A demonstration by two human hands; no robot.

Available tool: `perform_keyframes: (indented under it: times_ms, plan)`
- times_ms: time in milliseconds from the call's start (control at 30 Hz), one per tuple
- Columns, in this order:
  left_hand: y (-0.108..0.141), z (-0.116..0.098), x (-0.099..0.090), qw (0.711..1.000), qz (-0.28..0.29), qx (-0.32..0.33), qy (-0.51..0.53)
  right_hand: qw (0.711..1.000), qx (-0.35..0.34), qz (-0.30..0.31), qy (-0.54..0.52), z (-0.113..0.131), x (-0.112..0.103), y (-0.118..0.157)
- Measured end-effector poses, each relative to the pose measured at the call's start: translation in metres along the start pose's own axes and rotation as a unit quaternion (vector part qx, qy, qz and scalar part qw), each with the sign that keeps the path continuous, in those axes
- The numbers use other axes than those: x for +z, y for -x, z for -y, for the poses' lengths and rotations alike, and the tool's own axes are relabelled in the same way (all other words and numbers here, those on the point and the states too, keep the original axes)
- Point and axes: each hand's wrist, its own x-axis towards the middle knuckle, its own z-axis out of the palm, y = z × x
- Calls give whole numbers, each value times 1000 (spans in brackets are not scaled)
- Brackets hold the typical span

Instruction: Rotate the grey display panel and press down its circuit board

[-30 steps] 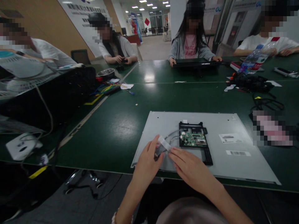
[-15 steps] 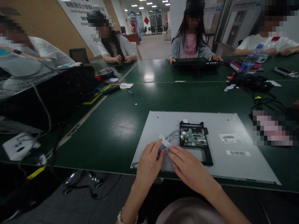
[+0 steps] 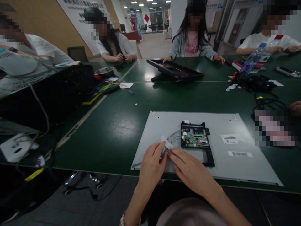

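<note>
A grey metal display panel (image 3: 225, 169) lies flat at the table's near edge. On it rests a black plastic frame (image 3: 210, 160) with a green circuit board (image 3: 194, 140). Thin grey cables (image 3: 174, 135) run from the board's left side toward my hands. My left hand (image 3: 152, 160) is closed, its fingertips pinching the cables beside a strip of white tape (image 3: 167, 143). My right hand (image 3: 188, 163) meets it from the right, fingers together and tips pressed at the tape and cables. The exact grip beneath the fingers is partly hidden.
Across the green table (image 3: 117, 125) a person tilts a black monitor (image 3: 178, 70). Other people sit around it. Left stands a large black case (image 3: 47, 97) with loose cables. To the right are plastic bottles (image 3: 256, 59), a black cable heap (image 3: 252, 82) and a blurred-out pink item (image 3: 274, 128).
My fingertips have drawn closer together at the tape and cables. Across the table, the black monitor has swung left and tilted under the other person's hand.
</note>
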Motion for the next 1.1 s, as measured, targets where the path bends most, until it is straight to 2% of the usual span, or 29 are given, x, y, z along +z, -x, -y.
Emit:
perform_keyframes:
  times_ms: [167, 400, 600, 800, 900, 1100]
  plan:
    - [-6, 1, -7, 1000, -14, 0, 4, 999, 22, -29, 6, -2, 4, -3]
    - [-11, 6, 2, 997, 70, 41, -10, 999, 19, -33, 1, -6, 10, -7]
    - [-16, 4, 5, 995, 91, 6, -36, 1000, 5, -27, 10, -8, 11, -9]
    - [-23, -6, 20, 997, 50, -52, -29, 999, 7, -39, 19, -10, 11, -9]
    - [-29, -12, 26, 995, 50, -79, -46, 999, 7, -46, 24, -12, 10, -7]
    - [-37, -22, 22, 991, 63, -96, -68, 999, 2, -45, 29, -14, 3, -5]
